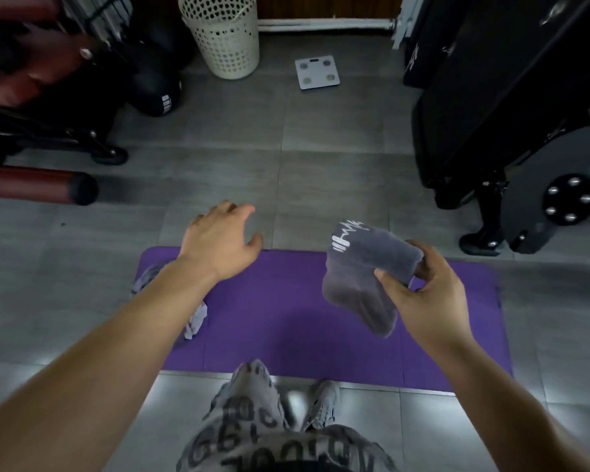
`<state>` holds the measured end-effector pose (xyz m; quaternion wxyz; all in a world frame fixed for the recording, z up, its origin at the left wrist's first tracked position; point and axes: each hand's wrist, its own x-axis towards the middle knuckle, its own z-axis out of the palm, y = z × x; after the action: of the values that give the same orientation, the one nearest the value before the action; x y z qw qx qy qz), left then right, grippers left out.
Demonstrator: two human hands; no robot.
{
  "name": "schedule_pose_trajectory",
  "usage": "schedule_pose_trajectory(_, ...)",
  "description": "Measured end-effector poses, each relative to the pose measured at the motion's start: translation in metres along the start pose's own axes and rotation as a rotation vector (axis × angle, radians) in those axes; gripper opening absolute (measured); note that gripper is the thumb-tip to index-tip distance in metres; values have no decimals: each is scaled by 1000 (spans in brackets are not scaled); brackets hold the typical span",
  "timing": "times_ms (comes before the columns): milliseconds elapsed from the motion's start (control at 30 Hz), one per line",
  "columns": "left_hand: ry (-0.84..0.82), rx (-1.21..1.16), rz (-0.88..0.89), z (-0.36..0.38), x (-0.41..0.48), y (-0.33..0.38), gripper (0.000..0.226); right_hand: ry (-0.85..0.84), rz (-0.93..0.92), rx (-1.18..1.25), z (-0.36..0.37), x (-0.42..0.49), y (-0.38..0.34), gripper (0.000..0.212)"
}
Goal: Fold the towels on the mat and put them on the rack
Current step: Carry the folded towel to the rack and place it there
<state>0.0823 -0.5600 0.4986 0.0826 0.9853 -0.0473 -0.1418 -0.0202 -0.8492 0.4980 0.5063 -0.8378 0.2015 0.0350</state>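
Right hand [423, 291]: thumb and curled fingers pinch a grey towel [361, 274] at its right edge, held up over the right part of the mat [286, 318].
Towel: folded into a compact bundle, long axis running away from the person, white logo end far, loose end hanging near.
Left hand [218, 243]: empty, fingers relaxed and spread, palm down above the mat's far edge, well apart from the held towel.
Second towel [196, 321]: crumpled on the mat's left end, partly hidden under the left forearm, so it lies back and left of the left hand.
Nearer hand: the left, and it is the free one.
Rack: cannot be picked out with certainty.
Likely next: carry the bundle off, then fold the crumpled one.
Beyond: basket [222, 35] and scale [316, 71] on the floor.
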Motion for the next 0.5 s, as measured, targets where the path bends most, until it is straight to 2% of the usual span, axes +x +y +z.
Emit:
schedule_pose_trajectory(133, 11, 28, -5, -12, 49, 19, 53, 23, 14, 60, -6, 49, -10, 27)
schedule_pose_trajectory(267, 14, 33, 18, -22, 135, 26, 52, 53, 27, 87, 1, 130, -26, 27)
schedule_pose_trajectory(500, -4, 60, 70, -52, 386, 19, 50, 131, 63, 78, 34, 350, -71, 23)
